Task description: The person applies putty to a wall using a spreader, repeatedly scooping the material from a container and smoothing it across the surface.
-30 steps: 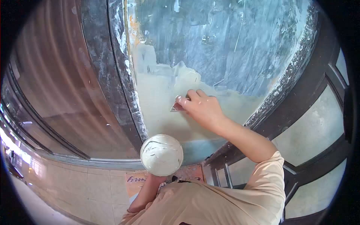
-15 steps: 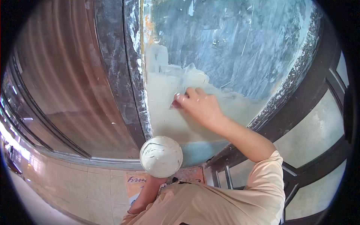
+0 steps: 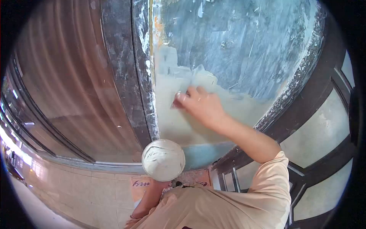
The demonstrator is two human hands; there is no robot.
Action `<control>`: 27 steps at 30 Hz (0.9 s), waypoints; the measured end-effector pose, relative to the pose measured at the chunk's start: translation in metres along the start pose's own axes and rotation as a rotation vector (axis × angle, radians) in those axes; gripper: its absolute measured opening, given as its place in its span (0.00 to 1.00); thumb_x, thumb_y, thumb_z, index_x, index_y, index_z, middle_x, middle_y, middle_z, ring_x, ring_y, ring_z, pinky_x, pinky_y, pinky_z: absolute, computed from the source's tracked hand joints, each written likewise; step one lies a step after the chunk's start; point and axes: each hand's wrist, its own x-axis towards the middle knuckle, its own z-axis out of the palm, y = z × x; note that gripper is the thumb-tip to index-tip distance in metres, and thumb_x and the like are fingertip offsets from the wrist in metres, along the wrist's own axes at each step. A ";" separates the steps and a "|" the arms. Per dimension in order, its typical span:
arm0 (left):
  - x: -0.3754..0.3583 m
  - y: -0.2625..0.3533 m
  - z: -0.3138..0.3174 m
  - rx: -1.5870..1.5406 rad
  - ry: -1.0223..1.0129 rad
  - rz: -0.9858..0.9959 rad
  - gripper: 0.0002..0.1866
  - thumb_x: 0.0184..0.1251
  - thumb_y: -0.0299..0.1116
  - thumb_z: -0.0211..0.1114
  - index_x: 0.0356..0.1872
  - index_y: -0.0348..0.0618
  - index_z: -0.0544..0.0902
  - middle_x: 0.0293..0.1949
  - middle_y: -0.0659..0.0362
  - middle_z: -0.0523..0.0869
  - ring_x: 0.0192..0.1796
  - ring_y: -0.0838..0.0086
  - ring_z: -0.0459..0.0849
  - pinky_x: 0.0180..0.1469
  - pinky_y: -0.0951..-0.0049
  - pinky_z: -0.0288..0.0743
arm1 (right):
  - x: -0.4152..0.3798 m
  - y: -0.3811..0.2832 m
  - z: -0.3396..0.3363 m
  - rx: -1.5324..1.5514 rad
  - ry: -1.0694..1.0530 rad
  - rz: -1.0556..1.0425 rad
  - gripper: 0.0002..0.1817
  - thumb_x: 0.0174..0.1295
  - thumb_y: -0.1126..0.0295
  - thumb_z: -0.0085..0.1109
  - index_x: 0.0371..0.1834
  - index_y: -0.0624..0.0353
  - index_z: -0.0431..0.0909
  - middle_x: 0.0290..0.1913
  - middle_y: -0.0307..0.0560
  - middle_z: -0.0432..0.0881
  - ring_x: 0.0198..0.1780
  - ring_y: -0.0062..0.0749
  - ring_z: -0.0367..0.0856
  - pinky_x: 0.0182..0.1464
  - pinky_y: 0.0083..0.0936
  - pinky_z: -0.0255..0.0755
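Note:
My right hand (image 3: 202, 106) is closed around a small putty scraper (image 3: 175, 104), its blade at the wall (image 3: 228, 42). Below the blue-grey surface, a pale coat of putty (image 3: 171, 122) covers the lower part. In front of my body a round white bucket (image 3: 163, 160) holds creamy white putty with dark streaks on its inner side. My left hand (image 3: 159, 184) supports the bucket from beneath; the bucket hides most of its fingers.
A dark frame post (image 3: 122, 57) smeared with white borders the wall on the left, beside a brown glazed panel (image 3: 68, 84). Dark framed panes (image 3: 316, 133) stand on the right. Below are floor tiles (image 3: 103, 191) and an orange printed sheet (image 3: 139, 185).
My right hand and scraper have shifted slightly left across the putty. The wall sits a little further right in view. The bucket stays nearly where it was.

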 end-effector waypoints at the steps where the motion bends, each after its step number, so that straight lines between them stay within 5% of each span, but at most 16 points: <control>1: -0.001 0.002 0.000 0.002 0.001 -0.001 0.29 0.75 0.51 0.43 0.72 0.54 0.57 0.71 0.58 0.64 0.71 0.62 0.63 0.72 0.54 0.59 | 0.012 0.006 -0.017 -0.028 0.082 0.054 0.13 0.55 0.63 0.63 0.44 0.45 0.76 0.33 0.44 0.75 0.36 0.41 0.80 0.28 0.39 0.76; 7: -0.011 0.010 -0.002 -0.052 0.035 -0.056 0.30 0.75 0.51 0.45 0.73 0.53 0.56 0.72 0.58 0.62 0.71 0.63 0.63 0.72 0.55 0.59 | 0.053 0.022 -0.091 -0.074 0.359 0.199 0.14 0.56 0.64 0.62 0.46 0.44 0.76 0.36 0.45 0.75 0.39 0.44 0.80 0.31 0.38 0.76; 10: -0.014 0.014 -0.008 0.134 -0.020 0.009 0.30 0.73 0.48 0.48 0.73 0.53 0.56 0.72 0.58 0.62 0.71 0.63 0.63 0.72 0.56 0.59 | 0.042 -0.004 -0.057 -0.080 0.095 0.143 0.15 0.56 0.63 0.61 0.48 0.43 0.75 0.37 0.45 0.75 0.39 0.43 0.80 0.31 0.39 0.76; 14: -0.014 0.018 -0.021 0.383 -0.098 0.101 0.31 0.71 0.43 0.52 0.73 0.53 0.55 0.71 0.59 0.62 0.71 0.63 0.63 0.71 0.57 0.59 | 0.045 -0.004 -0.043 -0.075 0.093 0.138 0.17 0.56 0.63 0.61 0.50 0.43 0.75 0.37 0.46 0.75 0.40 0.43 0.80 0.33 0.40 0.76; 19: -0.016 0.013 -0.044 0.689 -0.192 0.192 0.34 0.69 0.38 0.58 0.73 0.52 0.55 0.71 0.59 0.62 0.70 0.63 0.64 0.71 0.59 0.59 | 0.068 0.023 -0.094 -0.123 0.449 0.209 0.12 0.57 0.64 0.59 0.46 0.46 0.75 0.35 0.47 0.76 0.37 0.46 0.80 0.29 0.43 0.75; 22: -0.017 0.015 -0.052 0.811 -0.238 0.228 0.35 0.68 0.35 0.60 0.73 0.52 0.55 0.71 0.59 0.62 0.70 0.64 0.64 0.71 0.59 0.59 | 0.047 0.001 -0.075 -0.076 0.289 0.188 0.14 0.57 0.64 0.59 0.48 0.46 0.73 0.35 0.47 0.74 0.36 0.47 0.79 0.28 0.42 0.74; 27: -0.025 0.029 -0.039 0.485 -0.070 0.120 0.32 0.70 0.44 0.53 0.72 0.54 0.56 0.71 0.59 0.62 0.71 0.63 0.64 0.71 0.58 0.60 | -0.040 -0.047 0.033 0.097 -0.020 0.186 0.15 0.56 0.66 0.61 0.48 0.42 0.77 0.36 0.42 0.73 0.37 0.37 0.78 0.26 0.37 0.75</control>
